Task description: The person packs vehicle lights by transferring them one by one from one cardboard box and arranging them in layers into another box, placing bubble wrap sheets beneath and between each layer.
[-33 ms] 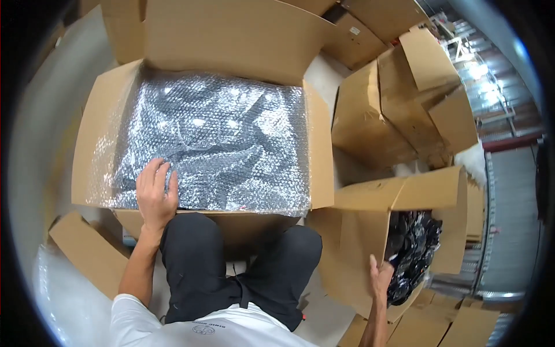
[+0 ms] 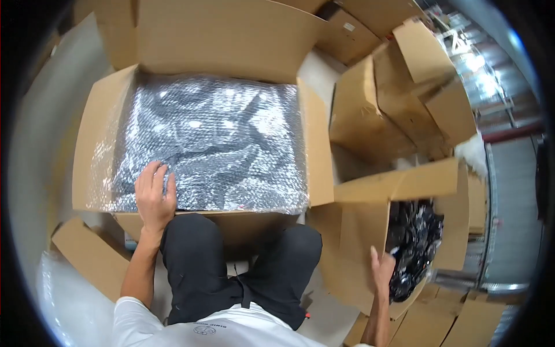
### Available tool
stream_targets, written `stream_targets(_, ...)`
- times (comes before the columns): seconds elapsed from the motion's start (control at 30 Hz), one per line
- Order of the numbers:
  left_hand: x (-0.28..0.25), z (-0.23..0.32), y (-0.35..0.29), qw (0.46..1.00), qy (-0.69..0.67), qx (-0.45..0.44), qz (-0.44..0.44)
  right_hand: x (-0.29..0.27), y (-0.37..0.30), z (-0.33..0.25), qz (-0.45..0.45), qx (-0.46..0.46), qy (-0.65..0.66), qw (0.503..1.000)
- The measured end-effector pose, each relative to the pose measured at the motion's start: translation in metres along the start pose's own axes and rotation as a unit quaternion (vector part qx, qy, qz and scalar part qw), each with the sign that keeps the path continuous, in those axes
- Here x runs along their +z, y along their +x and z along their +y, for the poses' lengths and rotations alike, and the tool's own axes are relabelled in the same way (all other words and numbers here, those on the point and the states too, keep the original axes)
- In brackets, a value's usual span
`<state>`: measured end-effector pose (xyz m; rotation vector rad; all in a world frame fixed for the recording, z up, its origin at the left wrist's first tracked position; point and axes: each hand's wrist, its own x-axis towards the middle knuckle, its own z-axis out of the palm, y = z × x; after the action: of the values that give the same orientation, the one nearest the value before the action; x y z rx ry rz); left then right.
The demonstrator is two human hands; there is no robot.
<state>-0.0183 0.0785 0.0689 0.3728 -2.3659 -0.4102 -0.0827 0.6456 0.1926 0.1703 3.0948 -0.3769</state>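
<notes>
A large open cardboard box stands in front of my knees. Clear bubble wrap covers its dark contents, which I cannot make out. My left hand rests at the near left edge of the wrap, fingers extended and slightly apart, holding nothing. Off to the right, a second open carton holds a heap of shiny black items, their kind unclear. My right hand is hooked over that carton's near wall, thumb up on the outer side and fingers partly hidden beyond the edge.
Tall brown cartons stand beyond at the right. A loose cardboard flap and clear plastic wrap are at lower left. More flat cardboard lies at lower right, and a grey shutter is at the far right.
The view has shifted slightly. My left hand stays on the bubble wrap and my right hand stays at the carton wall, with its thumb tilted a little differently.
</notes>
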Motion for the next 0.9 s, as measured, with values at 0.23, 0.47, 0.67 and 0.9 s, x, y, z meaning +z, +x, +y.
stream_targets(0.23, -0.008, -0.009, -0.011, 0.983, -0.139, -0.118, -0.022, 0.032, 0.079, -0.094, 0.064, 0.040, -0.067, 0.995)
stream_targets(0.47, -0.182, 0.222, 0.042, 0.839, -0.528, 0.126, -0.036, 0.044, 0.064, -0.087, 0.144, 0.043, -0.086, 0.985)
stream_targets(0.67, -0.232, 0.254, 0.067, 0.714, -0.647, 0.188, -0.189, 0.040, 0.064, -0.092, 0.193, 0.001, -0.083, 0.978)
stream_targets(0.9, -0.220, 0.260, 0.077, 0.588, -0.706, 0.231, -0.321, 0.042, 0.060, -0.084, 0.173, 0.000, -0.077, 0.982)
